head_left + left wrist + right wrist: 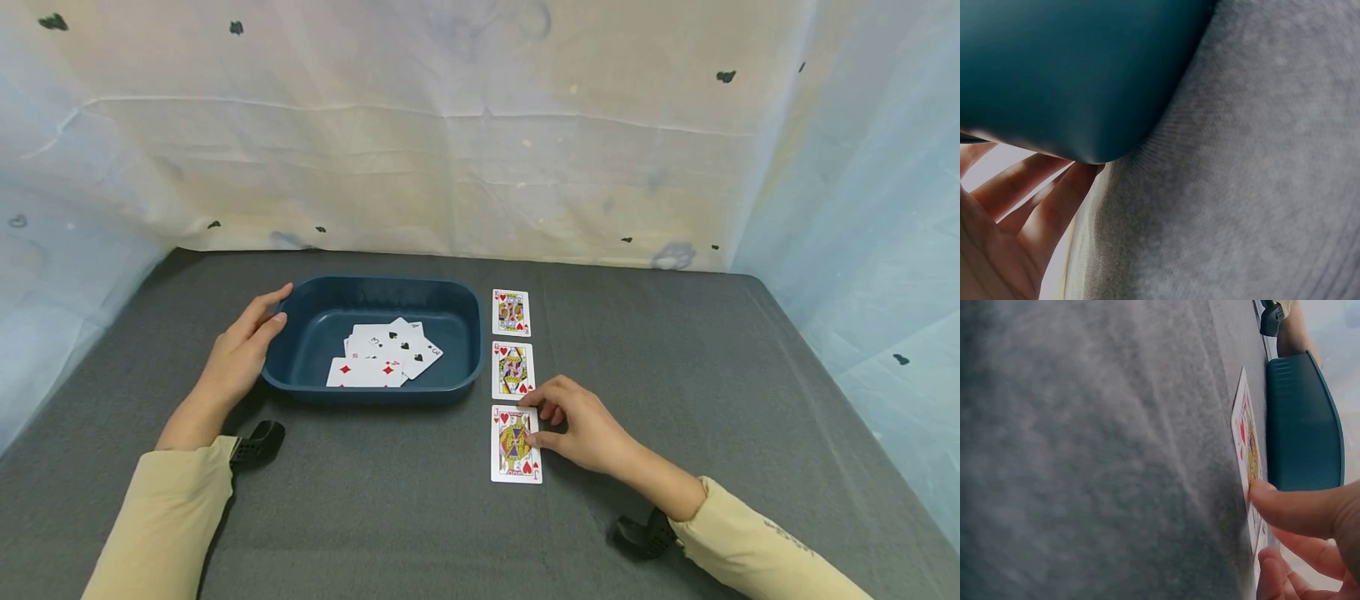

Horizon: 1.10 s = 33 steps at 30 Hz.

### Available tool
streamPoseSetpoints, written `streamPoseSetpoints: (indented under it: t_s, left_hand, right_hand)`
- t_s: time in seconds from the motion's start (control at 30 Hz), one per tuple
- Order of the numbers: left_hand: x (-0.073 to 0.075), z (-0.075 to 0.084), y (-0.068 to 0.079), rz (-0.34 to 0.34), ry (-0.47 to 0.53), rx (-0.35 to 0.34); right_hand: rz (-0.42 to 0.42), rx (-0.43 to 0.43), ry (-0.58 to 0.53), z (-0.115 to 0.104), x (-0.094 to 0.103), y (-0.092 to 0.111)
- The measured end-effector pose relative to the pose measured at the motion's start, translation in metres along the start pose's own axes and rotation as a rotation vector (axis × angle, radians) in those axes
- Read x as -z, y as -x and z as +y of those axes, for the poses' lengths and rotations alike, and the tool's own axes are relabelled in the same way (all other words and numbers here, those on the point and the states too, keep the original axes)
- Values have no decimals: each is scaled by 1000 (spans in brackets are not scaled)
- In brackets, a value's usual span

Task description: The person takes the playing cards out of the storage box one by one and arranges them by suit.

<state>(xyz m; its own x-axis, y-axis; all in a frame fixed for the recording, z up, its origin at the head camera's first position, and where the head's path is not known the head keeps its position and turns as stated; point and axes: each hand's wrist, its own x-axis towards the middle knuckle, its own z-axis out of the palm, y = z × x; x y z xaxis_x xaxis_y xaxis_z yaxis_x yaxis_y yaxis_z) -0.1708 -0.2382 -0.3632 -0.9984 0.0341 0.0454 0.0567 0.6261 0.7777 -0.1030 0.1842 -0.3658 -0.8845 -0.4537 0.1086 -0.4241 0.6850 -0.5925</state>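
Observation:
A jack of hearts card (pixel 515 458) lies face up on the table. My right hand (pixel 585 429) holds its upper right part: the thumb (pixel 1279 503) is on the card by its right edge and the forefinger is at the top edge. Beyond it, in one column, are a queen of hearts (pixel 512 369) and a king of hearts (pixel 511 312). A dark blue plastic tub (pixel 375 398) stands left of them, with several loose cards (pixel 366 373) inside. My left hand (pixel 236 354) touches the tub's left side, its fingers (pixel 1063 206) extended against the outer wall.
Grey cloth (pixel 360 517) covers the table. A pale patterned curtain (pixel 450 150) hangs behind and at both sides. Black devices are strapped at the left wrist (pixel 258 443) and the right wrist (pixel 643 535).

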Motion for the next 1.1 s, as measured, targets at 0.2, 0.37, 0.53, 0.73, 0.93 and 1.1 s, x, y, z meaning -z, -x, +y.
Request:
streamPoseSetpoints:
  t_s: [0.2,0.37,0.53,0.73,0.93,1.1]
  left_hand:
    - [0,1,0,-1,-1,-3]
    - [0,0,1,-3,-12,9]
    - [-1,0,0,-3,-6,17]
    - [-1,0,1,4,-3,16]
    - [-1,1,1,6,-3,25]
    - [-2,2,0,16,-9,28]
  right_hand:
    - [35,-60,-164,-3,10,-11]
    - [28,-117,-367,-8,19,-28]
    - [44,-162,-500,-19,26,-43]
    - [56,-193,-592,-37,30,-61]
    - [34,-182,-648,-52,25,-83]
    - [26,-196,-727,-68,14,-107]
